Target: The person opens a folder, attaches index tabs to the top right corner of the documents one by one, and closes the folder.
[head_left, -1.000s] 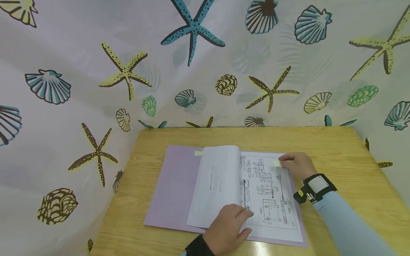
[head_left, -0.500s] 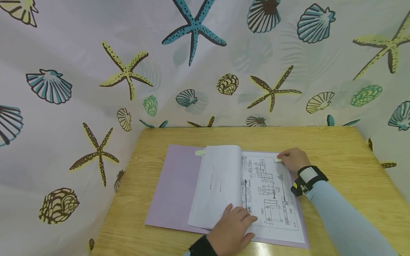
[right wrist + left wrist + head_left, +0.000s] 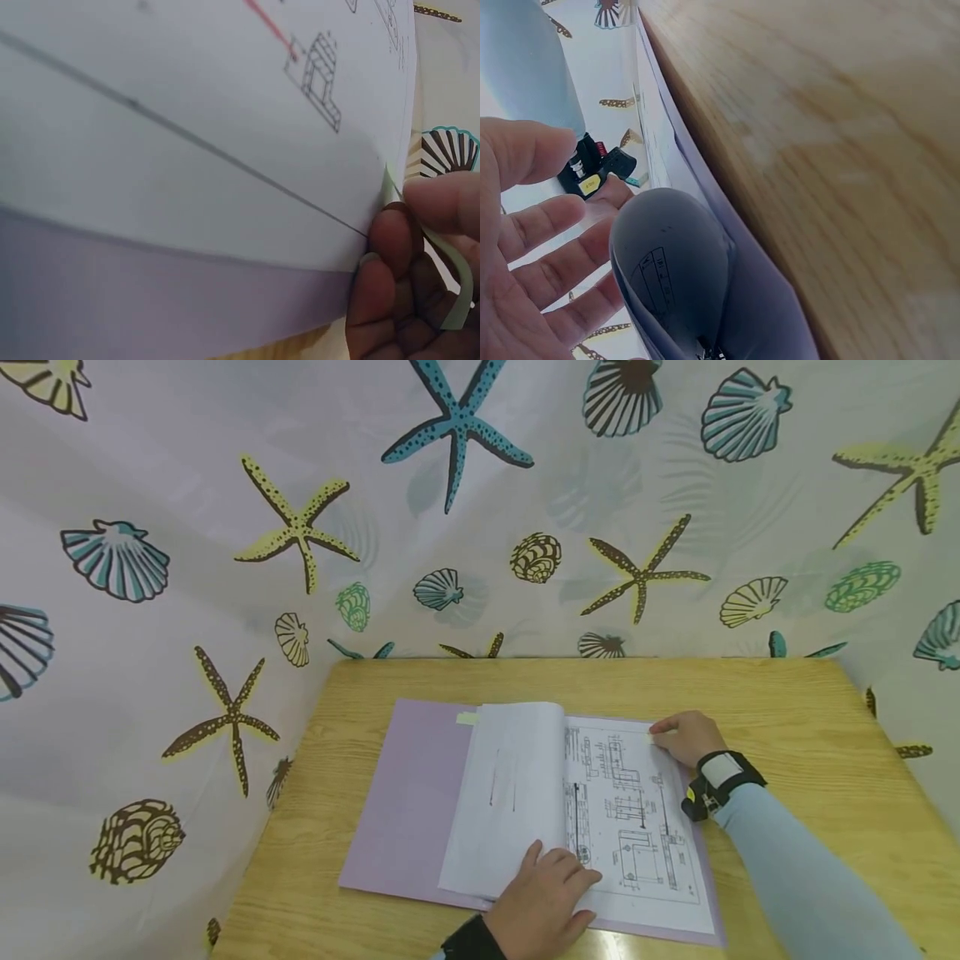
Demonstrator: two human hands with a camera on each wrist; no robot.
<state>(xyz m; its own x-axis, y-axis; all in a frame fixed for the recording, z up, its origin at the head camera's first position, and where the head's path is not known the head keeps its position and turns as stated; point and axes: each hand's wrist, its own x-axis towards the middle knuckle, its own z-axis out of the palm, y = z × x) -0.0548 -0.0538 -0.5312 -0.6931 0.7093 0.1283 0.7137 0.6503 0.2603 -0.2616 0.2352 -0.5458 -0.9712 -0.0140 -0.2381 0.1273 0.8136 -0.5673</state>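
A lilac folder [image 3: 405,793] lies open on the table with white sheets in it. Its right-hand page [image 3: 600,893] carries line drawings, while the turned-over sheets [image 3: 510,777] on the left curve up at the spine. My right hand [image 3: 690,739] is at the page's top right corner. Between thumb and fingertip it pinches a pale green sticky tab [image 3: 456,300], seen in the right wrist view with one end against the paper. My left hand [image 3: 542,897], fingers loosely spread, rests by the lower end of the spine, beside the curled sheets [image 3: 671,262].
Another pale green tab [image 3: 467,718] sticks out at the top of the turned sheets. The wooden table [image 3: 810,760] extends around the folder. A white curtain [image 3: 480,585] with starfish and shells hangs behind and at the sides.
My right hand has moved slightly up and left over the page corner, and the tab there is now almost covered. My left hand has shifted a little to the right along the lower spine.
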